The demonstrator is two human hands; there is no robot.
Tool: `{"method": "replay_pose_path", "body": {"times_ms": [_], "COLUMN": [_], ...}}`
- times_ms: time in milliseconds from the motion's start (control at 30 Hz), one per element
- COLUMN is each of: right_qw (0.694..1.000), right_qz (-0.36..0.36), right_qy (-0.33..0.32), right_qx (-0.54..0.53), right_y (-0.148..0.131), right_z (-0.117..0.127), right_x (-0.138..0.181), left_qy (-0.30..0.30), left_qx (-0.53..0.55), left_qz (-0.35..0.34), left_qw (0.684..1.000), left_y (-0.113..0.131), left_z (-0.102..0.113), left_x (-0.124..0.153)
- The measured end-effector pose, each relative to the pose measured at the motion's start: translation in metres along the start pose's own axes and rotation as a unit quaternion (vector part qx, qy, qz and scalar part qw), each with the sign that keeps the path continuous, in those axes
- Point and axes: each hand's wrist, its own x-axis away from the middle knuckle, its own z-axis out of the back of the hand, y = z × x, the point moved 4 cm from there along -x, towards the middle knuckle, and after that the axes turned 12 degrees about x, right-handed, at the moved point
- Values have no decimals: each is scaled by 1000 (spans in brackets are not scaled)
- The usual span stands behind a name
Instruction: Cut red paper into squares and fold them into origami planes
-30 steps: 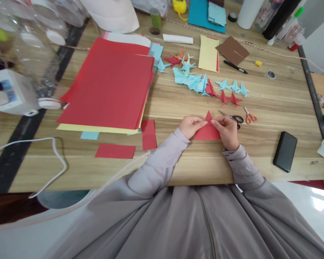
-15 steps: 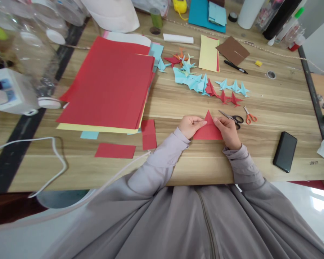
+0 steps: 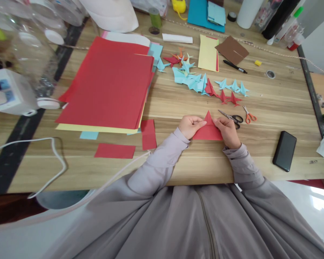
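Note:
A folded sheet of red paper point(image 3: 207, 133) with a pointed top is held between my two hands, just above the near part of the table. My left hand point(image 3: 190, 126) pinches its left edge between thumb and fingers. On the opposite edge, my right hand point(image 3: 227, 131) has a similar pinch. Partly hidden behind the right hand are black-handled scissors point(image 3: 236, 118). Orange-handled scissors point(image 3: 250, 116) lie a little further right. Beyond the hands sit red folded paper cranes point(image 3: 223, 97) and light blue ones point(image 3: 234, 85).
A stack of large red sheets point(image 3: 108, 86) covers the table's left side, with small red paper pieces point(image 3: 115, 150) before it. A black phone point(image 3: 284, 151) lies at right. Further back are yellow paper point(image 3: 207, 54), brown paper point(image 3: 232, 50) and a black pen point(image 3: 234, 66).

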Motion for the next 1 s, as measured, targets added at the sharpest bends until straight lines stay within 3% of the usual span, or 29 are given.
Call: {"method": "replay_pose_path", "body": {"times_ms": [367, 667, 867, 1000], "right_qw": [998, 998, 998, 997], "right_qz": [34, 39, 49, 56], "right_qy": [-34, -27, -19, -25], "right_qx": [44, 30, 44, 43], "right_y": [-8, -9, -10, -11], "right_z": [-2, -2, -2, -3], "right_x": [0, 1, 1, 2], "left_qy": [-8, -17, 22, -8], "left_qx": [-7, 47, 114, 77], "left_qz": [0, 13, 39, 12], "left_qw": [1000, 999, 992, 997], "left_y": [1, -4, -8, -3], "left_z": [-1, -5, -3, -5], "left_x": [0, -2, -4, -2]}}
